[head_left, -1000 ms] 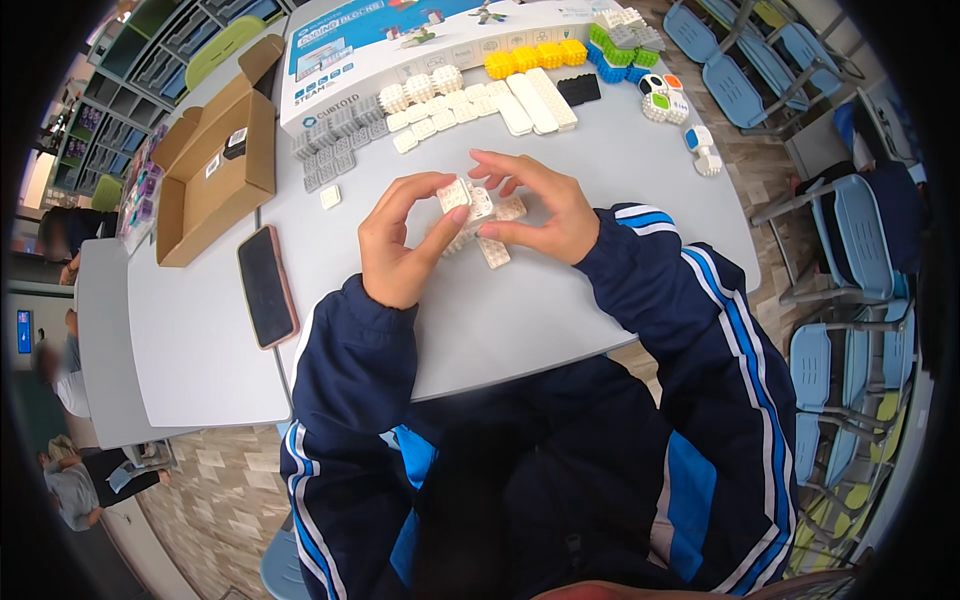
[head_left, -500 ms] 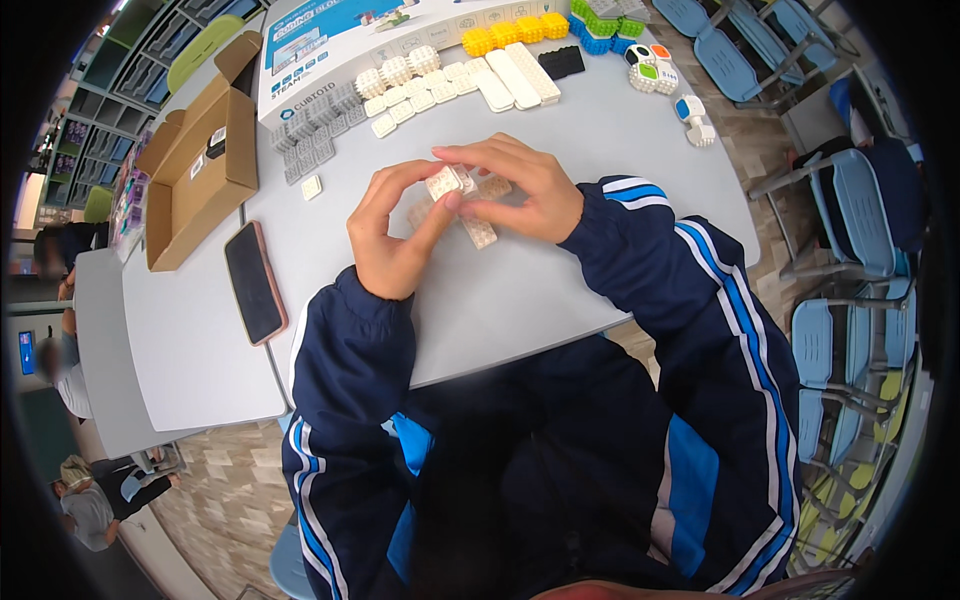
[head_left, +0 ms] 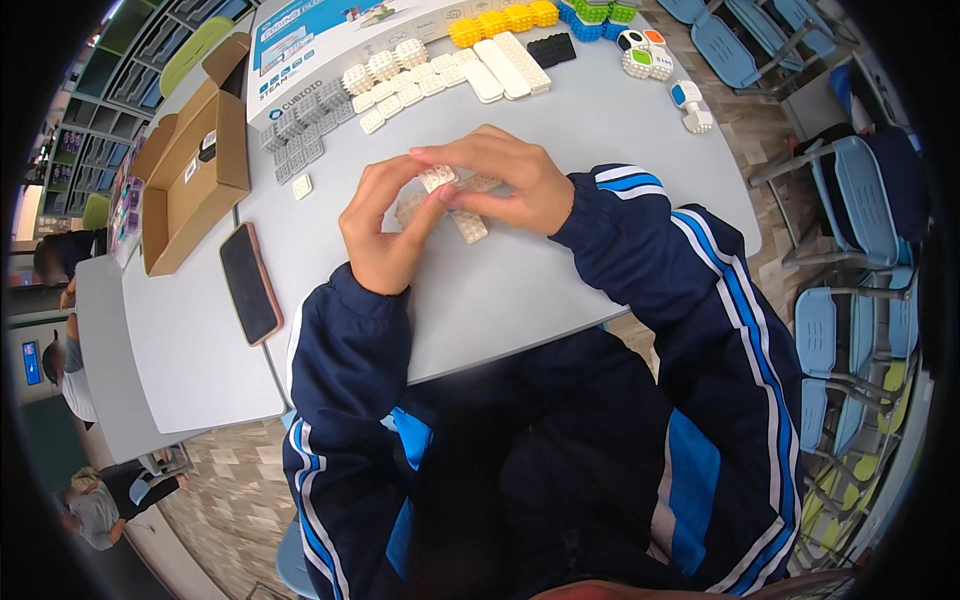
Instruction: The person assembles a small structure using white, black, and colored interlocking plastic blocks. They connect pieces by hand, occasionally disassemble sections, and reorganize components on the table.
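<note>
My left hand [head_left: 383, 225] and my right hand [head_left: 520, 185] meet over the table, both closed on a small white studded block [head_left: 437, 178]. The fingertips press it from its upper and lower sides. Just below it, a pale studded bar [head_left: 471, 227] angles toward me, and another pale piece [head_left: 483, 184] shows between the right hand's fingers. Whether these pale pieces are joined to the held block is hidden by my fingers. Apart from the hands, a single white square tile [head_left: 302, 187] lies to the left.
Grey blocks [head_left: 300, 155], white tiles [head_left: 410, 94], white bars [head_left: 515, 68], yellow blocks [head_left: 503, 24] and a black plate [head_left: 552, 51] line the back. A large box [head_left: 330, 65] stands behind them. Left are an open cardboard box [head_left: 200, 205] and a phone [head_left: 251, 284]; right, white modules [head_left: 690, 107].
The white block tilts a little between my fingertips, its studded face now turned more upward. Both hands stay close together, and the whole view has shifted slightly.
</note>
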Tool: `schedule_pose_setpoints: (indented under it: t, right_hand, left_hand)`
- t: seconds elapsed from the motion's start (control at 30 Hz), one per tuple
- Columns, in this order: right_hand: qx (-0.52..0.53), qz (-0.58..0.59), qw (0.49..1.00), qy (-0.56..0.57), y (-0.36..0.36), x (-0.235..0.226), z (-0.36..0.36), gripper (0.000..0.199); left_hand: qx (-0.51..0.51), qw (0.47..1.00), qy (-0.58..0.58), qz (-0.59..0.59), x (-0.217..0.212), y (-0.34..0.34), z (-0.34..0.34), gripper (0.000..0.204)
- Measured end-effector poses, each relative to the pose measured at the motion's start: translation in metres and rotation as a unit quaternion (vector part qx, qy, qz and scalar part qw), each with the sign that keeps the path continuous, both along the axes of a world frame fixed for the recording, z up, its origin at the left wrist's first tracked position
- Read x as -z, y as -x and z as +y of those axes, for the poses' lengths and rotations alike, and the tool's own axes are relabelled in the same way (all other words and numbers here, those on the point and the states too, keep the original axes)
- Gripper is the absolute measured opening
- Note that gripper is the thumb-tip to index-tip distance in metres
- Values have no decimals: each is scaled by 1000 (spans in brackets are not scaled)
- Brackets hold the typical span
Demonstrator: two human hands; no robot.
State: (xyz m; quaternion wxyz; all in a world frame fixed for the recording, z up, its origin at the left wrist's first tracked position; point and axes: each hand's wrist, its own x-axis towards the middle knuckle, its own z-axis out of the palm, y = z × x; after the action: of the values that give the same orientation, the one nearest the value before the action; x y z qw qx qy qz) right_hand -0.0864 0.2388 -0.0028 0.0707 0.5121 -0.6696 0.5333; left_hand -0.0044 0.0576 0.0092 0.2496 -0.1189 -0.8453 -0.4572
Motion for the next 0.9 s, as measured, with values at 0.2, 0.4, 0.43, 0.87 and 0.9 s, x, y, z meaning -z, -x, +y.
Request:
schedule_pose_setpoints:
  t: [0.2,0.4,0.43,0.87,0.9]
  right_hand:
    - [19,37,999,-9,4,8,1,47]
    - [-9,5,1000,1,5,4,0,49]
    - [-7,-36,999,-1,3,3,1,49]
    - [-15,-470,875,-116,8,-29,14,62]
    - [-26,-507,852,-126,6,-30,13,68]
  left_hand:
    - [6,1000,28,7,-3,1,1,27]
    - [41,998,-43,-28,10,4,-8,37]
    - [52,997,-55,-31,10,4,-8,39]
    - [6,985,-81,-153,15,1,-23,52]
    - [-2,985,-69,-155,8,-1,-17,54]
